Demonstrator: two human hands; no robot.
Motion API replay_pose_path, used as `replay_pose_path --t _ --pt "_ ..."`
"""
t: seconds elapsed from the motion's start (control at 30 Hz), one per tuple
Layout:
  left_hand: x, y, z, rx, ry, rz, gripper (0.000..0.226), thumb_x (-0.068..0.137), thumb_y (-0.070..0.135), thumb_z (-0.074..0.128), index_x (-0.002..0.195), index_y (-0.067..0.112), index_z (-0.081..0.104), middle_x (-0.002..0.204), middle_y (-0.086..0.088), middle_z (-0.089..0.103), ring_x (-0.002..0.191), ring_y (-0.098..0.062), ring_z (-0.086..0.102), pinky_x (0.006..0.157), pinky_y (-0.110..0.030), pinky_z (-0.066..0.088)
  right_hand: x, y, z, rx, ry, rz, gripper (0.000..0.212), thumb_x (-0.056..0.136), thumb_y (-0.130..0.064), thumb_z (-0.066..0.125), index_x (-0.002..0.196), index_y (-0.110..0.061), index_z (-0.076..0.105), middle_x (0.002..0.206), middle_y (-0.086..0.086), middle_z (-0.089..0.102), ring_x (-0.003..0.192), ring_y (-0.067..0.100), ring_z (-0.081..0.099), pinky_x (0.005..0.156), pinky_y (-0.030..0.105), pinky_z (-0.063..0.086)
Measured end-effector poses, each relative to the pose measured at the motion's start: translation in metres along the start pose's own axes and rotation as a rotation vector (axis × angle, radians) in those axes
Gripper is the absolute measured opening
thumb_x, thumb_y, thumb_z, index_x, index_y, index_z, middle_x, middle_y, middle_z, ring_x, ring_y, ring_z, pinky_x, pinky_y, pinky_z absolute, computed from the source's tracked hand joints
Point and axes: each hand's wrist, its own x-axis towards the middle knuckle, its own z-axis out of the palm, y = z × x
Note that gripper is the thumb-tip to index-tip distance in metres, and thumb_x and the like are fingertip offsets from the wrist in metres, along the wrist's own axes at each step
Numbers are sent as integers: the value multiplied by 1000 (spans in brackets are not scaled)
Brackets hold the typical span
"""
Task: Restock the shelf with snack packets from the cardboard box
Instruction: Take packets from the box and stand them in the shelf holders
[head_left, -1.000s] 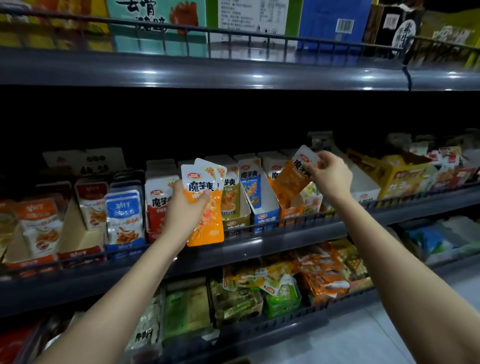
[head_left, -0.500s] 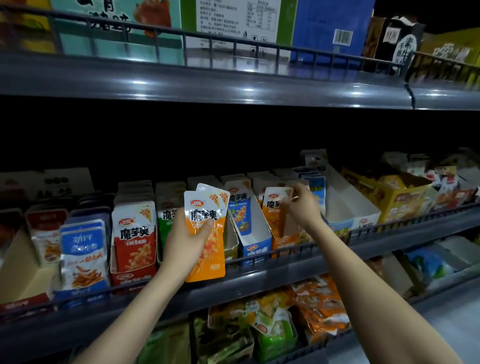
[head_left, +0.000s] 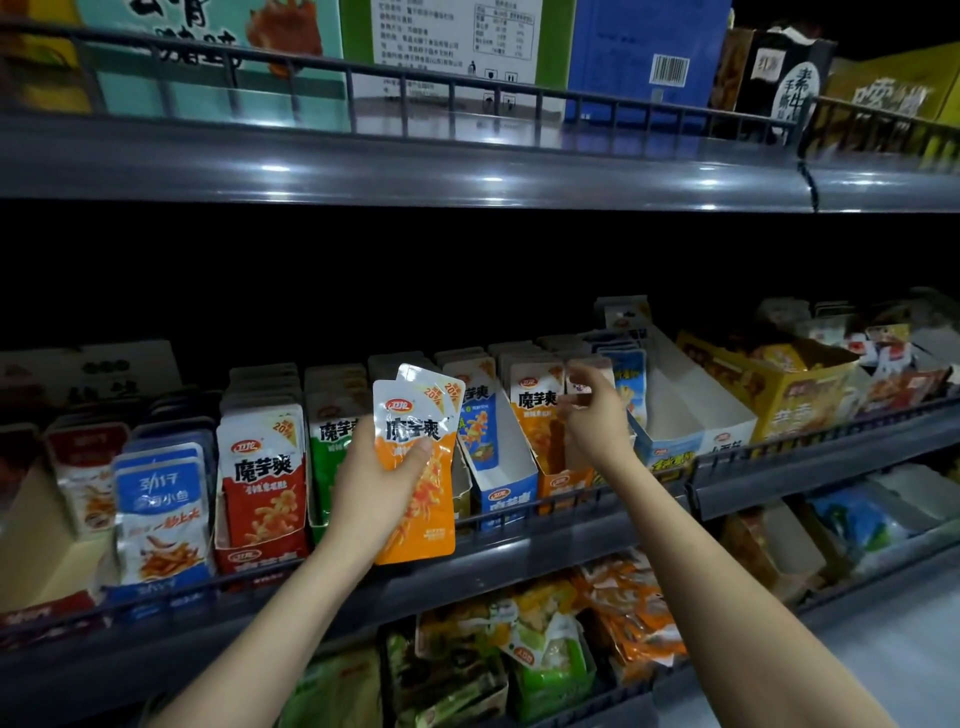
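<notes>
Right fingers (head_left: 592, 379) blurry, grip unclear

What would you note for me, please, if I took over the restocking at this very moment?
The left hand holds at least two orange packets, fanned and upright, in front of the shelf.
The right hand is at the packet tops in the orange tray; whether it pinches one is unclear.
Done: that tray holds a row of packets.
Left: the held packets probably go there too. The box is out of view, so its stock is unknown.
</notes>
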Motion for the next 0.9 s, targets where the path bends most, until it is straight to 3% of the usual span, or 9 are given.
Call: replay_pose_path --t 0.1,0.2,0.23,0.3,0.4,0.6,0.7,0.8,0.9 --pt "-1 1 2 23 11 -6 59 88 35 62 139 14 39 135 3 50 124 -19 47 97 -35 42 -17 -17 -6 23 18 -21 34 93 -7 57 127 -10 53 114 -2 58 86 3 58 71 8 47" --pt "-2 3 7 32 -2 -25 65 85 42 64 138 13 41 134 5 51 122 -17 48 100 -39 43 -45 -40 -5 294 -246 48 32 93 -19 59 124 -14 52 101 -3 61 83 12 63 66 15 53" --pt "-3 3 9 32 -15 -27 61 84 43 65 133 13 45 128 2 57 117 -20 54 95 -41 47 -54 -49 -4 364 -340 78 34 92 -23 60 124 -14 52 101 1 62 86 15 65 67 19 55" --pt "-8 6 13 32 -44 -17 40 83 37 67 116 18 52 105 8 63 100 -16 62 77 -29 52 -66 -60 0 454 -472 123 32 92 -27 61 121 -13 55 95 3 67 80 13 66 66 26 55" --pt "-13 12 18 71 -80 22 30 83 33 70 107 26 53 89 15 62 82 -5 62 63 -19 47 -77 -67 4 556 -545 149 22 92 -22 61 109 -8 62 87 -1 72 71 11 65 59 29 49" --pt "-14 13 18 227 -143 71 29 83 46 65 103 29 53 89 20 58 81 0 59 71 -28 54 -76 -64 -17 620 -465 161 9 92 -11 59 101 -10 63 89 0 74 74 12 69 56 21 50" --pt "-10 2 14 410 -58 136 35 85 49 61 108 23 57 101 11 61 91 -10 60 82 -32 52 -61 -59 -45 594 -243 89 12 92 -12 58 104 -12 61 98 1 72 80 9 70 56 16 51" --pt "-6 -12 12 592 51 134 44 88 48 57 118 15 58 114 -2 60 105 -19 56 92 -32 44 -41 -48 -65 554 -15 -8 9 93 -15 58 102 -17 60 97 -3 71 84 9 70 64 21 56" --pt "-6 -22 16 671 80 103 52 89 46 57 126 10 55 121 -9 57 109 -24 54 91 -34 43 -24 -33 -62 489 53 -29 13 93 -16 59 105 -12 59 97 -1 69 87 13 69 69 26 57"
